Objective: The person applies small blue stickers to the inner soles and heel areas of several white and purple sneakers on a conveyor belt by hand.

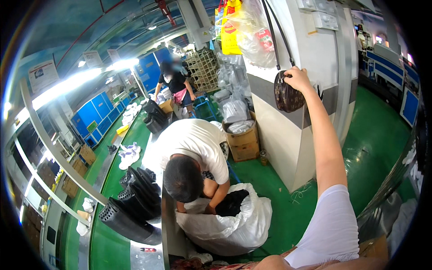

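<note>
High on the right, my right hand [295, 78] is closed at the top edge of a small brown patterned handbag [289, 95]. The bag hangs by its dark strap [272, 31] against a white and grey pillar. My fingers hide part of the bag's top, so I cannot make out whether they pinch a zip pull or the rim. My right arm is stretched up, in a pale short sleeve [326, 225]. No part of my left hand shows.
A co-worker in a white shirt [193, 139] bends over a large white sack [229, 234] holding black material. Black boot-like pieces [130, 216] stand beside a green conveyor [105, 220]. Plastic bags [254, 40] hang on the pillar [279, 148]; a carton [243, 144] stands behind it. Another person [173, 85] works farther off.
</note>
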The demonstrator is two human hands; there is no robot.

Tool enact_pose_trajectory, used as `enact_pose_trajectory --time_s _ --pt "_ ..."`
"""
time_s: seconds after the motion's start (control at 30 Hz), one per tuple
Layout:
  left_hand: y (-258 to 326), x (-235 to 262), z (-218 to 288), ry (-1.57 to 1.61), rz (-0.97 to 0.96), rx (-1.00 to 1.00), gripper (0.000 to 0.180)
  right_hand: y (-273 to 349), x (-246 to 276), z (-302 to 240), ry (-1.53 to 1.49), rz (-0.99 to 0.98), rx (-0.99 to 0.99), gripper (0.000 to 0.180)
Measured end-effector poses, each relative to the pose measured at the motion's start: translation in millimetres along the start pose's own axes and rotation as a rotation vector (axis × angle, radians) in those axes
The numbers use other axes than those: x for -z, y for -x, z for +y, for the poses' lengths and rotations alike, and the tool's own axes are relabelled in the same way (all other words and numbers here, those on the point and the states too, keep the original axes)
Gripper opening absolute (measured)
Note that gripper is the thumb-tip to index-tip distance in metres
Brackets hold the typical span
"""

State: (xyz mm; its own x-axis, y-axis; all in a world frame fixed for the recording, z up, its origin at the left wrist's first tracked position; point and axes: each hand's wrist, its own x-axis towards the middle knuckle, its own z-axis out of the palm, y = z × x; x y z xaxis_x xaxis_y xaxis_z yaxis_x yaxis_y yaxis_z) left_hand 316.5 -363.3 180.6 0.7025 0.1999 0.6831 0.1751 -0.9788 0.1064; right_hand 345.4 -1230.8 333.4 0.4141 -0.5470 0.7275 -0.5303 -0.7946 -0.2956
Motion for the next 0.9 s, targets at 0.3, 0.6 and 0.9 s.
enact_pose_trajectory --time_s 0.3,0.6,0.9 --pt "-6.2 3.7 9.6 -0.025 -0.034 -0.028 0.016 0.9 9.4 -19.1 0.175 0.048 0.099 0.015" --pt "-6.3 2.1 11.7 -0.007 -0.024 -0.029 0.017 -18.4 0.7 20.0 -0.346 0.066 0.003 0.018" --pt "-9.8 -0.9 17.3 0.000 -0.016 -0.038 0.017 -27.5 -13.3 31.1 -0.185 0.192 -0.278 0.020"
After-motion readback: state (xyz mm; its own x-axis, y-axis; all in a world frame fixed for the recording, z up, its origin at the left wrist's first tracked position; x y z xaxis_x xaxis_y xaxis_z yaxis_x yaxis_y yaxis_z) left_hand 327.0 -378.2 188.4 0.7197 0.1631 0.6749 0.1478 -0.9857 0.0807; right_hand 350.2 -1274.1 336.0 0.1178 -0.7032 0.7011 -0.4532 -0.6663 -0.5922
